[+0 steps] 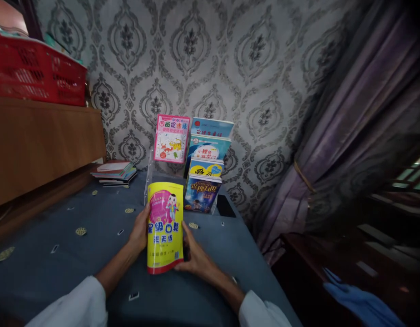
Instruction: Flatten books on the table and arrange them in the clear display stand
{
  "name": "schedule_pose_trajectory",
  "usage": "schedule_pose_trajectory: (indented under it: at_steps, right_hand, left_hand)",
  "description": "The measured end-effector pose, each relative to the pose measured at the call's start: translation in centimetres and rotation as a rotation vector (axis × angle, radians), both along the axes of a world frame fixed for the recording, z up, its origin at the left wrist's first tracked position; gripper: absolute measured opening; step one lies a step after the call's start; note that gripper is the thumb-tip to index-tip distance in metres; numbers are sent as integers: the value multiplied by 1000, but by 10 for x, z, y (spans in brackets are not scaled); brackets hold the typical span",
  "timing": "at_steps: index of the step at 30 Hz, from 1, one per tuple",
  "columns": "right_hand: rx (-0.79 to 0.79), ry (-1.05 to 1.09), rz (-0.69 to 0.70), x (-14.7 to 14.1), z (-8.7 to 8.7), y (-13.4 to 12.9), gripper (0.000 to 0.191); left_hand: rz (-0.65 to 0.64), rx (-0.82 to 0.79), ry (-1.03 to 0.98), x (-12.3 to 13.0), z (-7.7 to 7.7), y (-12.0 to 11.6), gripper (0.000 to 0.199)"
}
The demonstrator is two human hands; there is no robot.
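Note:
A yellow workbook (165,227) with a pink circle and blue lettering is held upright in front of me, its cover bent in a slight curve. My left hand (140,230) grips its left edge, fingers hidden behind it. On the lower right edge, my right hand (194,254) has it between thumb and fingers. Just beyond stands a clear tiered book rack (149,175). A pink picture book (171,138) stands at the rack's upper left. Down its right side are several books in tiers, with a dark blue book (202,194) at the front.
To the left, a stack of books (116,172) lies on the blue patterned cloth (94,254) beside a wooden headboard (42,141). A red plastic basket (39,70) sits on top. Purple curtains (318,136) hang at right, above a dark surface with a blue cloth (361,299).

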State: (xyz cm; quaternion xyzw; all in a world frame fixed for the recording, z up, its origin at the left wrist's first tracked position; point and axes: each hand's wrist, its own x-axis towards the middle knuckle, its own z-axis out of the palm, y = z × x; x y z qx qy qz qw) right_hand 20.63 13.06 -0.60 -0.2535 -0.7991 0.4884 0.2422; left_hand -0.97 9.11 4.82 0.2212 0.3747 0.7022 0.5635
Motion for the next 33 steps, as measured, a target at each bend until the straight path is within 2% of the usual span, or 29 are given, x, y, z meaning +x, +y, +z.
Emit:
schedule_pose_trajectory:
  at_steps: [4,6,10,14,17,21,24,26,30,33]
  right_hand:
    - [-213,203,104,-20,-1,-6,139]
    - [-258,264,143,-26,1,-10,128]
    - [-345,226,193,-28,13,-19,112]
    - [-455,187,241,-24,29,-27,114]
    - [-535,240,161,-25,30,-27,109]
    - [-676,297,-20,-31,18,-21,90]
    - [-708,317,4,-35,9,-18,73]
    - [-704,328,34,-35,4,-18,66]
    - [-696,353,44,-33,2,-19,67]
    - [-693,352,61,-30,3,-19,72]
  left_hand:
    - [89,15,43,-10,6,-6,55]
    - [151,58,83,-17,6,-9,52]
    - [212,114,139,-31,4,-16,51]
    - [288,71,153,-41,2,-20,53]
    - [314,43,163,-43,1,-20,55]
    - [356,71,195,-46,-1,-17,51]
    - [344,81,209,-50,-7,-14,48]
    - [298,19,187,-55,-14,-12,44]
    - [156,-175,149,-67,-30,-13,21]
    - [91,-226,151,-76,-36,-16,17]
